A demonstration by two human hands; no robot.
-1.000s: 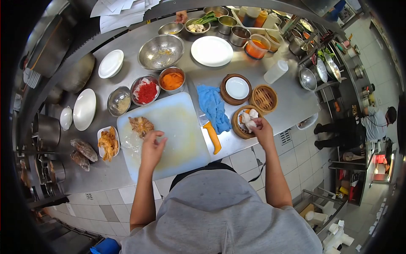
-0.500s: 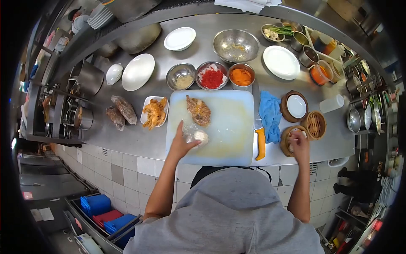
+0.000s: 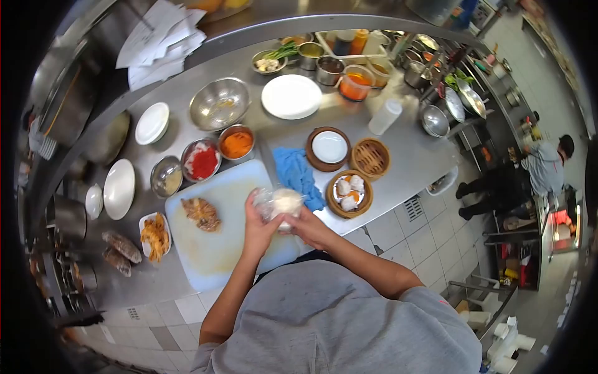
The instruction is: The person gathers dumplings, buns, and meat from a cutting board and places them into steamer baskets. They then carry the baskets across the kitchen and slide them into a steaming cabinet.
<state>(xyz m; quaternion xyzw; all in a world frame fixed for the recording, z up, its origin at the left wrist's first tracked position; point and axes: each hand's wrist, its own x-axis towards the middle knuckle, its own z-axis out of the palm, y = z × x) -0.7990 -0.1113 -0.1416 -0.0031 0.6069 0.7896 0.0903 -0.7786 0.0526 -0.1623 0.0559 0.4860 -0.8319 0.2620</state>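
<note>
White round lump [image 3: 287, 201] in clear wrap [image 3: 265, 201]: had it clasped betw. L hand [image 3: 259, 224] and R hand [image 3: 311, 227], w/ fingers curled in close around it, elbows bent, forearms angled inward, near R edge of cutting board [image 3: 218, 252]. Stood at steel counter [image 3: 423, 153], tiled floor [image 3: 430, 268] below, w/ 1 co-worker [image 3: 543, 167] off to far R. Counted 3 dumplings [image 3: 343, 187] in nearest bamboo steamer [image 3: 350, 214], 2 dark wrapped pkgs [image 3: 123, 245], 3 steel bowls [image 3: 162, 166] just past board, 1 blue cloth [image 3: 296, 174].

whitish bundle [image 3: 287, 202], blue cloth [image 3: 297, 175]
</note>
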